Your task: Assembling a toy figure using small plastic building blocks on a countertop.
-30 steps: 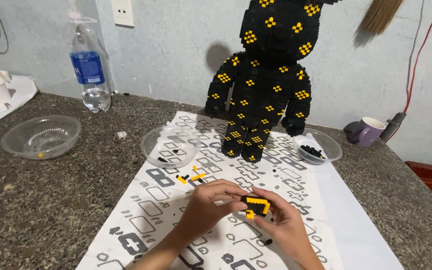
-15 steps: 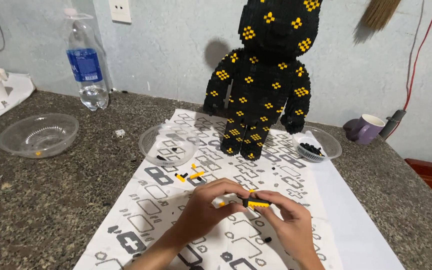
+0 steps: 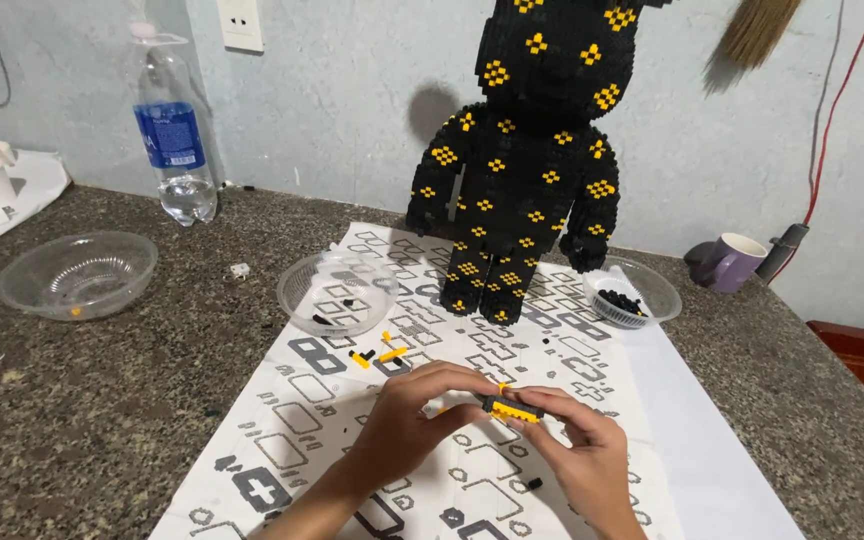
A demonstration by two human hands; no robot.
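Black-and-yellow brick strip (image 3: 512, 408), which a second earlier I had seen tilted up, now lay flat between my left hand (image 3: 422, 420) and right hand (image 3: 584, 455), both grips pinched shut on it, just below the brick bear (image 3: 522, 170); seemingly pressed together.

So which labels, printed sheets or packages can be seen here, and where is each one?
Blue label: a band wrapped round the clear plastic bottle at the back left, by the wall.
Printed white paper sheet: flat on the speckled stone counter under both hands, covered in grey and black block outlines.
No screens or signs in view.
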